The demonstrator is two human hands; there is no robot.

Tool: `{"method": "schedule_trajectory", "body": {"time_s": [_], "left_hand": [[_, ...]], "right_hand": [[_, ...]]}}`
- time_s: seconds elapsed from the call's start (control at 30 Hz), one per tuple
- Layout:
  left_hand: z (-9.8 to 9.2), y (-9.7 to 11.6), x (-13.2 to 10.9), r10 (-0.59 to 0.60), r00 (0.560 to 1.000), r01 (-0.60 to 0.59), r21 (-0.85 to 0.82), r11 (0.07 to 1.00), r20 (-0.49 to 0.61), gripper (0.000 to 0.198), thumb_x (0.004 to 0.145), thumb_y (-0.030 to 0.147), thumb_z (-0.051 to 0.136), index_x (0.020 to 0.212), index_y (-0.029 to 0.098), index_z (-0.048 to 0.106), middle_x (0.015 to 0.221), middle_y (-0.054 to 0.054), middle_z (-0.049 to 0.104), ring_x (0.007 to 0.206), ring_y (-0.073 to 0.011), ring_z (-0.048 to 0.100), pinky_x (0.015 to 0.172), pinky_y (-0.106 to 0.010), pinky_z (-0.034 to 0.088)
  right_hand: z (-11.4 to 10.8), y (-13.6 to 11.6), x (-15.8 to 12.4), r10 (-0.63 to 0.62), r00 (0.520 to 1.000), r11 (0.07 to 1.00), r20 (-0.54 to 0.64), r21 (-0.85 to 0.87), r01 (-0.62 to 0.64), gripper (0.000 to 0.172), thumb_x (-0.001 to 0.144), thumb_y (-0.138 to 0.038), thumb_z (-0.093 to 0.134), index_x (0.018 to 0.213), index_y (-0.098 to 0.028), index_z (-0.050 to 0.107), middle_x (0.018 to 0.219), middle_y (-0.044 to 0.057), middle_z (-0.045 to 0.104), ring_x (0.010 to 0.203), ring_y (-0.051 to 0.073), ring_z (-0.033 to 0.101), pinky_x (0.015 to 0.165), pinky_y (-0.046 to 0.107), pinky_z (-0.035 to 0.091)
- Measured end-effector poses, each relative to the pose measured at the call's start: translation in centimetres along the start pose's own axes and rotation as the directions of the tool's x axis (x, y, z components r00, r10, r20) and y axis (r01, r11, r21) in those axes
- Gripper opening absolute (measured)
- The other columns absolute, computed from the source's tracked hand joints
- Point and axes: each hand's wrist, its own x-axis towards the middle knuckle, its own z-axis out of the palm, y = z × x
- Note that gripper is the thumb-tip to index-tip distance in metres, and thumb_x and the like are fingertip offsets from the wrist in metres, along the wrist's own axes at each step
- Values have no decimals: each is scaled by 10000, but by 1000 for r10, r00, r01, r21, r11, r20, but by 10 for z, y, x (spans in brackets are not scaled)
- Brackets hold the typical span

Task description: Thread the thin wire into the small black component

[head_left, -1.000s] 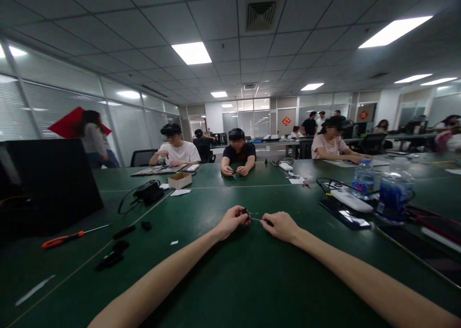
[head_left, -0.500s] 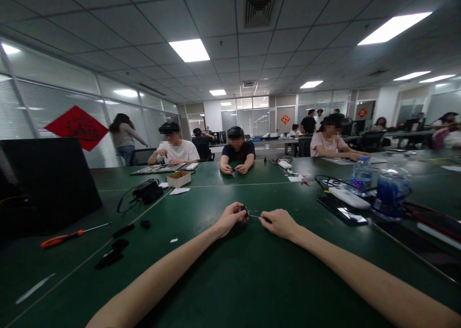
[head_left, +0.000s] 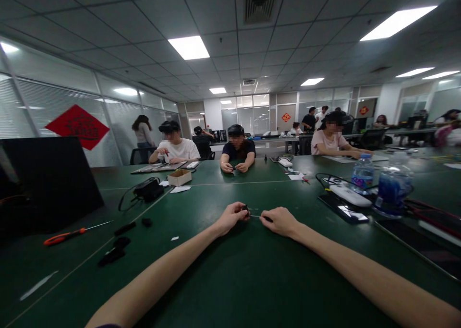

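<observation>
My left hand (head_left: 231, 219) is closed around a small black part (head_left: 245, 209), pinched between thumb and fingers above the green table (head_left: 230, 280). Facing it, my right hand (head_left: 281, 221) is wrapped round the dark handle of a thin screwdriver (head_left: 255, 216). Its metal shaft points left and its tip reaches the black part; whether it sits inside cannot be made out. Most of the handle is hidden by my fingers.
On the left lie an orange-handled screwdriver (head_left: 66, 237), several black pieces (head_left: 112, 256) and a black pouch (head_left: 148, 190). A small cardboard box (head_left: 179, 177) stands farther back. Water bottles (head_left: 392, 188), a white device (head_left: 349, 196) and phones are at right. People sit opposite.
Both hands keep nearly the same pose, with the black part and screwdriver still together. The view has shifted very slightly. A standing person at the back left has moved right.
</observation>
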Motion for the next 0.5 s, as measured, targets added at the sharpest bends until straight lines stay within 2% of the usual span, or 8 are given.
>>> {"method": "schedule_trajectory", "body": {"time_s": [0.5], "left_hand": [[1,3,0,-6,1000,6,13,1000,-2,318,761,354,652,950,109,579,871,-97,636,759,-160,608,718,-281,449]], "right_hand": [[-3,-3,0,55,998,998,33,-21,-54,379,932,-431,339,920,-227,658,747,36,673,661,149,605,681,245,399]]}}
